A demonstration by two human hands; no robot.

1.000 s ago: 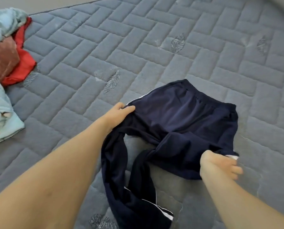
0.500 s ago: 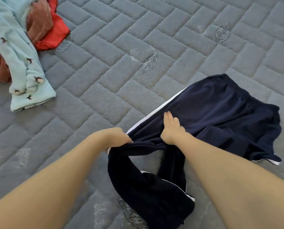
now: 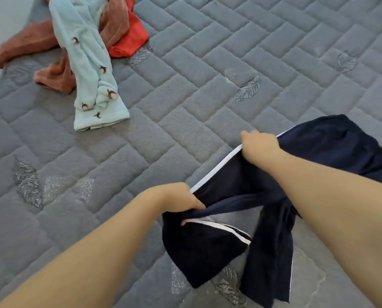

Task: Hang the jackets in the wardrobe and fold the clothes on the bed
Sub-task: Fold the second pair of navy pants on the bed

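Head view: both hands, left hand (image 3: 181,200) and right hand (image 3: 260,146), grip the trousers (image 3: 332,150), unfolded; beyond the fingers, a clothes pile (image 3: 90,52) waits.

Readable text: none on anything in view.
Trousers (image 3: 332,152): a plain white side stripe only, with no letters, logo or number.
Light blue garment (image 3: 85,63): small dark bird-like figures, which are pictures and not writing.
Bed (image 3: 185,96): stitched leaf shapes in the grey quilting, with no words.
Labels or tags: none legible.
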